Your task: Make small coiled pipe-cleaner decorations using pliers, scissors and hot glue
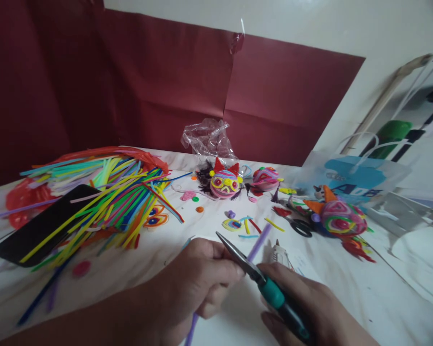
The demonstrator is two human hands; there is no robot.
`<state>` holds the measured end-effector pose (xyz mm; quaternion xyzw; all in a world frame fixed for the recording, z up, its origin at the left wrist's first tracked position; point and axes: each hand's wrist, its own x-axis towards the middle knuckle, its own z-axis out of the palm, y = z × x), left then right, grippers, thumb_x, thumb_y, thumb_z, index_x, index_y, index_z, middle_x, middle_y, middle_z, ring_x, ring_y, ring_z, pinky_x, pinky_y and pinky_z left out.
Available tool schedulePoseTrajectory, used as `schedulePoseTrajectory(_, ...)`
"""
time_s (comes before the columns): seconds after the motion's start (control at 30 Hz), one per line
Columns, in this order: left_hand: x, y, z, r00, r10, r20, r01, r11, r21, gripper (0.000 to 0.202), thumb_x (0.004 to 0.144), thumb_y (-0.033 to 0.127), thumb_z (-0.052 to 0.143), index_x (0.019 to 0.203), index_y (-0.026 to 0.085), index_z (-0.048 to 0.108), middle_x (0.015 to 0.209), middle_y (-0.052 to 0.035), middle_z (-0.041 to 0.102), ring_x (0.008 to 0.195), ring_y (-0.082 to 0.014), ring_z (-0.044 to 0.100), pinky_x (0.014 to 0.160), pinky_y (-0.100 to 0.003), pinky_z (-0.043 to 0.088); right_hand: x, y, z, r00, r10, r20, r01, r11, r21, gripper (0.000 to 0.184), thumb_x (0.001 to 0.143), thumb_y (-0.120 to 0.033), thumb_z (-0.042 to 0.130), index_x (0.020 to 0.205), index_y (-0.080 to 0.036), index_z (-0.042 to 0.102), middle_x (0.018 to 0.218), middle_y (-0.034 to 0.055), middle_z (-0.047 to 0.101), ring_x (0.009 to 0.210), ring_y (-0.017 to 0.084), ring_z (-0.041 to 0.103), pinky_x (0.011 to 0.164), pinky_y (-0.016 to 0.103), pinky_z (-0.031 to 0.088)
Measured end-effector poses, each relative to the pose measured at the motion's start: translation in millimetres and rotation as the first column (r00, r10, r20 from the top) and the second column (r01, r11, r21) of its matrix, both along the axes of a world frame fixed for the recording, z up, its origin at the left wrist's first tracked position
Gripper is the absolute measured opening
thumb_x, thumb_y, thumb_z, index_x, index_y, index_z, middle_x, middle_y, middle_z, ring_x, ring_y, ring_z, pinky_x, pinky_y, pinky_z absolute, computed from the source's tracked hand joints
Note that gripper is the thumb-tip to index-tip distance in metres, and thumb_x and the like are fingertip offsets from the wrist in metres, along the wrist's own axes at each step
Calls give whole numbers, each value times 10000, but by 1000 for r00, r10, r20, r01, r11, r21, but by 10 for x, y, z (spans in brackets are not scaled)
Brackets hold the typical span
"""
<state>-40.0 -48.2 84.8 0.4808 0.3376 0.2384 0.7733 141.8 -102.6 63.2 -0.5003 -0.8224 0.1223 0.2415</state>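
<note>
the left hand (205, 271) has its grip closed, thumb against curled fingers, on a purple pipe cleaner (260, 242); the upper end slants up behind the pliers (270, 288), the middle is hidden in the fist, and the lower end is cut off at the bottom edge. the right hand (299, 286) has its grip wrapped around the green and black handles, though some of its fingers are hidden. the pliers' jaws look shut or nearly so, their tip in front of the left hand; whether they touch the pipe cleaner i cannot tell. just beyond the right hand, only the front of a glue gun (279, 254) shows. farther across the worktop (111, 269) are black-handled scissors (306, 234) and a ball with red horns (223, 185). to the left, a bundle of pipe cleaners (126, 202) partly covers a black phone (36, 240), near a blurred red plastic bag (18, 202)
</note>
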Motion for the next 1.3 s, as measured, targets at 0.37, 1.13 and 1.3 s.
schedulePoseTrajectory(0.37, -16, 31, -36, 988, 153, -16, -149, 979, 138, 175, 652, 271, 567, 758, 135, 536, 476, 100, 273, 388, -25, 146, 365, -193, 91, -105, 70, -8, 999, -25, 38, 22, 997, 79, 471, 727, -116, 414, 1170, -267, 359, 930, -20, 546, 758, 100, 564, 637, 180, 479)
schedulePoseTrajectory(1.13, 12, 53, -39, 986, 153, -71, -143, 981, 132, 141, 581, 246, 561, 682, 152, 531, 441, 99, 286, 372, -27, 164, 353, -188, 101, -45, 60, -65, 989, 49, -141, -58, 996, -64, 643, 619, -76, 427, 1233, -258, 377, 1127, -2, 493, 1024, 136, 494, 828, 199, 418)
schedulePoseTrajectory(1.3, 10, 45, -36, 982, 170, -87, -155, 976, 156, 126, 580, 233, 538, 677, 153, 549, 449, 95, 287, 377, -31, 157, 357, -194, 105, 16, 50, -118, 997, 36, -63, -34, 999, 31, 648, 609, -93, 442, 1234, -255, 375, 1068, 18, 507, 956, 157, 528, 756, 209, 466)
